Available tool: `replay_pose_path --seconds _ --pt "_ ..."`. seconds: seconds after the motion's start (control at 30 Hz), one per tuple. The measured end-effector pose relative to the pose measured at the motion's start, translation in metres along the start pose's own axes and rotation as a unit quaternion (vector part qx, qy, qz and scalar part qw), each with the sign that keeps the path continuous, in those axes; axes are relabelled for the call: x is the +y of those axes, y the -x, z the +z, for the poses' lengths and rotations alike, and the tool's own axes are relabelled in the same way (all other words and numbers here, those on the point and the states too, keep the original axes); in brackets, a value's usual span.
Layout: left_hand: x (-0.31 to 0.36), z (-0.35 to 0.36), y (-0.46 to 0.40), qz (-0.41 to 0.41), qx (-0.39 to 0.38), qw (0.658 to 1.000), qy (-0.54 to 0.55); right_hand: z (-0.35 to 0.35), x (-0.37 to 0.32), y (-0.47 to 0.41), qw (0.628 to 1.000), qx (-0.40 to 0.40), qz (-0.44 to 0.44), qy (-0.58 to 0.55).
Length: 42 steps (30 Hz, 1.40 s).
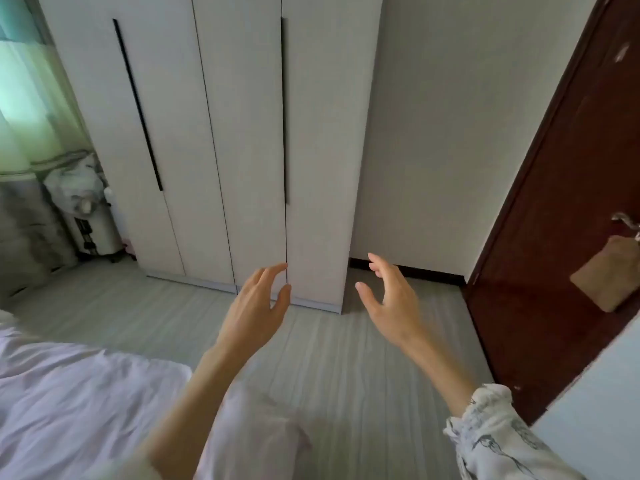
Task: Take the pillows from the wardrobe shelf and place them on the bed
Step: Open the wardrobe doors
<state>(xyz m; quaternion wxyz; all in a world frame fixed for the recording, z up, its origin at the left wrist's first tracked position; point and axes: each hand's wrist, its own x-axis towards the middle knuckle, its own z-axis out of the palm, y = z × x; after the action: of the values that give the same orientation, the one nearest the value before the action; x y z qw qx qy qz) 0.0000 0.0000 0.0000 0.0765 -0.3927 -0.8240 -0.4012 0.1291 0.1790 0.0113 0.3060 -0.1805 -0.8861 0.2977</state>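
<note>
Both hands, left [258, 299] and right [389, 299], are open and empty before the closed wardrobe [242, 133]. The pillows are hidden inside; probably soft and light, best taken by both sides. The bed [69, 393] is near.

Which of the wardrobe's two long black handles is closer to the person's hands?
The right handle, the upright strip on the door edge directly above the left hand. The other handle is farther left, toward the curtain. Both hands are empty, and the doors are closed.
</note>
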Motion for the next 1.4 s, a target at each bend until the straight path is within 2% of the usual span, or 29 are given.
replay_pose_path --seconds 0.2,0.4,0.63,1.03,1.4 --pt "-0.030 0.036 -0.100 -0.014 0.018 0.999 -0.036 0.025 0.040 -0.104 0.999 -0.025 -0.011 -0.016" --pt "-0.052 0.075 -0.204 -0.041 0.054 0.997 -0.047 0.045 0.085 -0.222 0.995 -0.069 -0.066 -0.032" --pt "-0.092 0.082 -0.300 -0.065 0.092 0.991 -0.071 0.084 0.109 -0.342 0.986 -0.117 -0.111 -0.049" --pt "-0.242 0.061 -0.442 -0.123 0.164 0.974 -0.095 0.239 0.090 -0.531 0.967 -0.149 -0.184 -0.099" --pt "-0.383 -0.019 -0.552 -0.173 0.210 0.954 -0.123 0.396 0.013 -0.682 0.937 -0.199 -0.247 -0.142"
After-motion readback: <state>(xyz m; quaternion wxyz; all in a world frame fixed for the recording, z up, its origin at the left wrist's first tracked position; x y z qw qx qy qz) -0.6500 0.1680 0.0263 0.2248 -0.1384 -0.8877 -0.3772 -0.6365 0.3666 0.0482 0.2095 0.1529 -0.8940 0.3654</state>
